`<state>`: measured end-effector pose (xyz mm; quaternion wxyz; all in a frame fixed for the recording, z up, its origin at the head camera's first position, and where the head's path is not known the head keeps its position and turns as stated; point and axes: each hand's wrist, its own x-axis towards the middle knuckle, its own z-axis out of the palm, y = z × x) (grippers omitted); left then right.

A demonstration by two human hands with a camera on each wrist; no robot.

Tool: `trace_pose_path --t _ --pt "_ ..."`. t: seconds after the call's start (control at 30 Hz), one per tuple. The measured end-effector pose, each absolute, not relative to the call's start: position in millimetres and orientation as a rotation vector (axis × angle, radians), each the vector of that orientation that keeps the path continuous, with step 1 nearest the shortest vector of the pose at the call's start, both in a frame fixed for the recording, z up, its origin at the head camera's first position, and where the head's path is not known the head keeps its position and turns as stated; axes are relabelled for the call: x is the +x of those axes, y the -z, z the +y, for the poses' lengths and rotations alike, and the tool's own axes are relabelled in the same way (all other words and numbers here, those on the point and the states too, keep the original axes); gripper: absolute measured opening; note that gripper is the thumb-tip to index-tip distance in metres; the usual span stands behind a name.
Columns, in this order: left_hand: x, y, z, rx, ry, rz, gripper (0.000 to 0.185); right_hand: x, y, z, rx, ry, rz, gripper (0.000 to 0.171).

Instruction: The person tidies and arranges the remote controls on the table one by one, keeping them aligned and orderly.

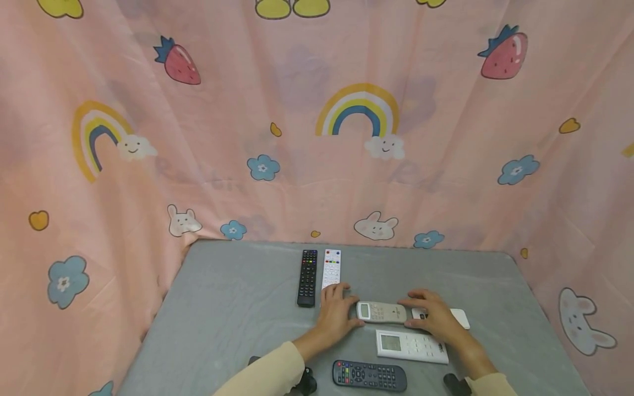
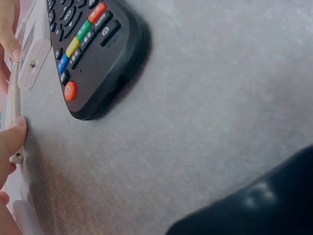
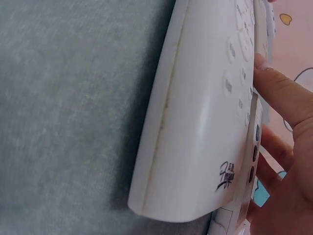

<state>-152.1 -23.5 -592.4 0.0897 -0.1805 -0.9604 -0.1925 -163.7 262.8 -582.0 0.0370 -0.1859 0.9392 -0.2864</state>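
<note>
A beige remote control (image 1: pixel 388 312) with a small screen lies crosswise between the two hands. My left hand (image 1: pixel 335 316) pinches its left end, the thumb on the near edge and a finger on the far edge. At its other end my right hand (image 1: pixel 436 318) holds it likewise between thumb and fingers. Beneath the right hand is a white remote control (image 1: pixel 460 318), partly hidden by it; its dark buttons show in the right wrist view. Just nearer lies a wider white air-conditioner remote (image 1: pixel 411 347) with a screen.
Beyond the left hand, a black remote (image 1: pixel 307 278) and a slim white remote (image 1: pixel 332 267) lie side by side lengthwise. A dark remote (image 1: pixel 369 375) with coloured buttons lies near the front of the grey table (image 1: pixel 223 297). Patterned pink cloth (image 1: pixel 297 192) hangs behind.
</note>
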Motion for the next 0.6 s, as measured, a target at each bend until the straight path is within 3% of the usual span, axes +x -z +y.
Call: trace_pose_path --t 0.6 --pt "-154.7 590.6 -21.3 -0.514 0.61 -2.794 0.052 -162.0 577.8 258.3 -0.532 0.871 2.899 0.051"
